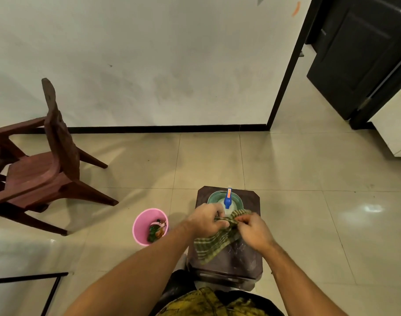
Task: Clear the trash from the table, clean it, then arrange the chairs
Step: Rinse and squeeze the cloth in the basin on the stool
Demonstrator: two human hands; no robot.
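A green checked cloth [214, 244] hangs over a small dark brown stool [238, 263]. My left hand [206, 221] grips its upper edge on the left, and my right hand [254, 231] pinches the same edge on the right. Behind the hands a spray bottle with a blue and orange head [228, 199] stands in a green basket [214, 197] on the stool. Left of the stool a pink bin [141, 229] sits on the floor with wrappers inside. A dark red wooden chair [42, 165] stands at the left, angled away from the wall.
Beige floor tiles spread around the stool. A black metal frame edge [30, 278] shows at the lower left. A black door [363, 58] stands ajar at the upper right beside a white cabinet [395, 128]. The white wall runs behind.
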